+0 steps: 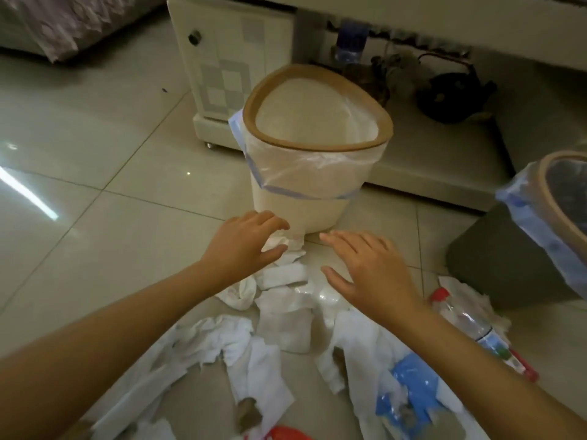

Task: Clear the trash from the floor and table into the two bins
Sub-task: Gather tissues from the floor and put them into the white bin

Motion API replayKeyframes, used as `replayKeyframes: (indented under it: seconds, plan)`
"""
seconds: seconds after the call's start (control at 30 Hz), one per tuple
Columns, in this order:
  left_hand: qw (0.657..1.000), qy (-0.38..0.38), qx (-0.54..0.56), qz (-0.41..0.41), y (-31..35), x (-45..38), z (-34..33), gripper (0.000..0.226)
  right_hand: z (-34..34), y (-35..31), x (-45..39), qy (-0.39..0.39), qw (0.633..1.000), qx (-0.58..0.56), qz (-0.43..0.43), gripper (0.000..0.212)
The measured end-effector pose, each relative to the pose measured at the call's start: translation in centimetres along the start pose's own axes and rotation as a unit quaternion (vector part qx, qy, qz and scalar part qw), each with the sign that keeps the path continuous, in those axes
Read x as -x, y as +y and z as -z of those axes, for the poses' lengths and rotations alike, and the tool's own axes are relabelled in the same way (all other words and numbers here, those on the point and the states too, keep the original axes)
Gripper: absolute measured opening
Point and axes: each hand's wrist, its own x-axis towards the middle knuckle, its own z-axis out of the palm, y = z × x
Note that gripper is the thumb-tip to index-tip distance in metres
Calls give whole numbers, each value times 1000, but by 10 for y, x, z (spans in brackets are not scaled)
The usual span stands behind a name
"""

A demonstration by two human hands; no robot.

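Note:
A cream bin (305, 198) with a tan rim and a clear liner stands on the tiled floor ahead of me. A dark grey bin (495, 258) with a blue-edged liner is at the right edge. White tissue scraps (282, 315) lie scattered on the floor between my arms. My left hand (244, 246) curls around a crumpled white tissue (282, 242) at the cream bin's foot, thumb and fingers touching it. My right hand (371, 268) hovers flat over the tissues, fingers spread, holding nothing. A clear plastic bottle (470, 322) with a red cap lies on the right.
A blue-and-white plastic wrapper (409, 392) lies under my right forearm. Something red (286, 435) shows at the bottom edge. A cream cabinet (222, 65) stands behind the bin, and a low shelf (438, 154) holds a dark teapot (451, 93) and a bottle.

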Motion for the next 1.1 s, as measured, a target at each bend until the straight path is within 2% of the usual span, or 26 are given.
replayKeyframes:
  seconds: [0.1,0.37,0.57,0.73,0.83,1.0,1.1]
  plan:
    - [999,-48,5,26,-3,4,-18,39,-15,-2,1,-22,1000,0,0,49]
    - [978,-189,-4,87,-15,4,-68,79,-59,-8,-3,-56,998,0,-2,52]
    - [966,-236,-35,104,-16,-11,-102,95,-85,-6,-4,-58,998,10,-2,54]
    - [962,-242,-75,106,-16,-11,-120,86,-96,-5,-1,-53,999,7,-2,55]
    - [967,-218,-62,116,-16,-8,-124,72,-100,-2,3,-61,998,11,-8,54]
    - [973,-186,-59,120,-14,-10,-128,35,-103,2,8,-76,997,17,-17,52]
    - [974,-175,-85,113,-13,-9,-128,32,-104,4,13,-83,996,15,-22,53]
